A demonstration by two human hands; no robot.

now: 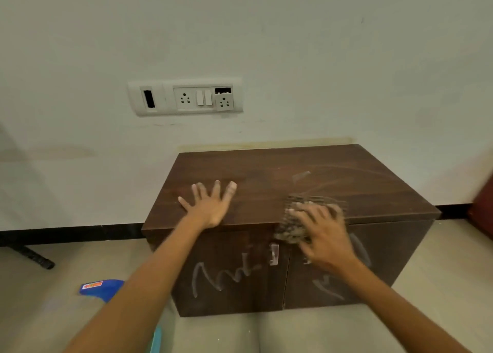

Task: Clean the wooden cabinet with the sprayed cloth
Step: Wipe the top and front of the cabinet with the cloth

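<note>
A low dark-brown wooden cabinet [266,176] stands against the wall, with two front doors that carry white scribble marks. My left hand [210,206] lies flat on the cabinet top near its front left edge, fingers spread, holding nothing. My right hand [324,235] presses a brown checked cloth [292,226] over the top's front edge, above the door gap. The cloth hangs partly down the front and looks blurred. Faint wipe streaks show on the top behind the cloth.
A blue spray bottle [102,288] lies on the floor left of the cabinet, partly behind my left forearm. A socket and switch panel [185,96] sits on the wall above. A dark red object [482,208] is at the right edge. A black bar [34,256] lies on the floor at left.
</note>
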